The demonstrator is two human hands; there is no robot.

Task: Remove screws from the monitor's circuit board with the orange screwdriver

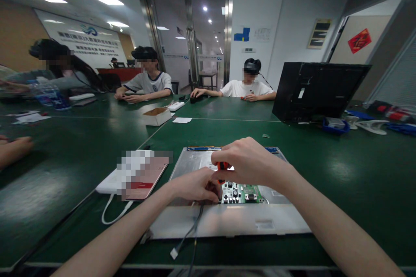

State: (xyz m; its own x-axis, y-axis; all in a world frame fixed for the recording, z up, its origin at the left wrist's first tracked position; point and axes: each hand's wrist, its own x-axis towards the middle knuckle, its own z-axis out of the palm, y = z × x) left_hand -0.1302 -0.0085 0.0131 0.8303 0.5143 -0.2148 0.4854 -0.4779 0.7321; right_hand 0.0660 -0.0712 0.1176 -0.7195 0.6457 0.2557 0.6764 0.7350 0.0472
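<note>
A flat metal display panel [234, 221] lies on the green table in front of me, with a green circuit board [238, 192] on its middle. My right hand [245, 160] is closed around the red-orange and black handle of a screwdriver [222, 165], held upright over the board's left side. Below it, my left hand [196, 183] has its fingers pinched together low at the board's left edge. Whatever they hold is hidden, as is the screwdriver's tip. Dark cables with a white plug [174, 252] run from under my left hand over the panel's near edge.
Left of the panel lie a white device [112, 181] with a white cable and a pink phone-like slab [152, 177]. Farther off are an open cardboard box [157, 117], a black monitor housing [320, 91] and a blue tray [336, 126]. Several people sit around the table.
</note>
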